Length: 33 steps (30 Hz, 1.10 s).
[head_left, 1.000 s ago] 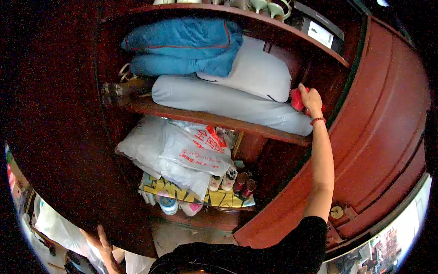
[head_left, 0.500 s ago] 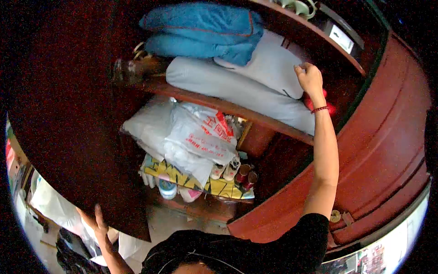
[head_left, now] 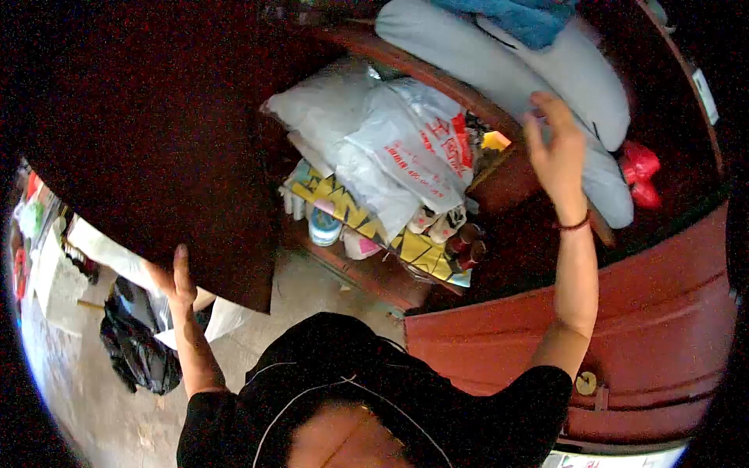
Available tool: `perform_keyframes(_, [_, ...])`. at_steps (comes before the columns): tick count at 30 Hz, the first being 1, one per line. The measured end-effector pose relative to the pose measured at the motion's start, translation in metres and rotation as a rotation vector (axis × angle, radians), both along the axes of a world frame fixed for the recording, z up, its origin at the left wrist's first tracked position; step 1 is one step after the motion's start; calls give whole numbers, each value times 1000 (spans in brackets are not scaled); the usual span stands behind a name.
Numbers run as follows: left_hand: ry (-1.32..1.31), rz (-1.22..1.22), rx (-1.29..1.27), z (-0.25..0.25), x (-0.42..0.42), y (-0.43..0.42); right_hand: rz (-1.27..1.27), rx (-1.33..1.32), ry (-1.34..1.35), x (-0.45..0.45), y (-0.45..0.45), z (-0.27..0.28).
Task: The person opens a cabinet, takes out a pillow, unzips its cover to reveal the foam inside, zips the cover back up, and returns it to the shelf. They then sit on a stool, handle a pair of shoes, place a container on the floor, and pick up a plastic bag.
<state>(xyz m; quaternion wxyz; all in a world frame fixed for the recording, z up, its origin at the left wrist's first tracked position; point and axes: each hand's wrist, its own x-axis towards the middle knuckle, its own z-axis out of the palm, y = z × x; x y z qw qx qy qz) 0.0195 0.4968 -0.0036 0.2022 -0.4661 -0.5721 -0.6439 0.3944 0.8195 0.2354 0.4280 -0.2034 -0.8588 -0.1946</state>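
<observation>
right hand (head_left: 563,156) open by the grey roll (head_left: 484,66)

head cam: fingers loosely curled, nothing in them afaict. roll's on the shelf, slanting down-right behind that hand, the nearer one. left hand (head_left: 181,286) is at the dark door's (head_left: 203,195) edge, can't tell its grip.

Right hand (head_left: 558,152) raised, fingers parted, arm stretched forward; left hand (head_left: 178,279) lower, thumb upright.
</observation>
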Motion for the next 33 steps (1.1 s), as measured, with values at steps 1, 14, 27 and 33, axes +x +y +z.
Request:
perform_keyframes(1, [-19, -9, 13, 16, 13, 5, 5, 88, -89, -9, 1, -16])
perform_keyframes(14, [-101, -25, 98, 19, 11, 8, 107, -76, -478, -133, 82, -258])
perform_keyframes(27, [54, 7, 90, 29, 12, 7, -490, -460, -642, -118, 199, -301])
perform_keyframes(33, [266, 161, 91, 25, 10, 11, -429, -493, -584, -123, 172, -321])
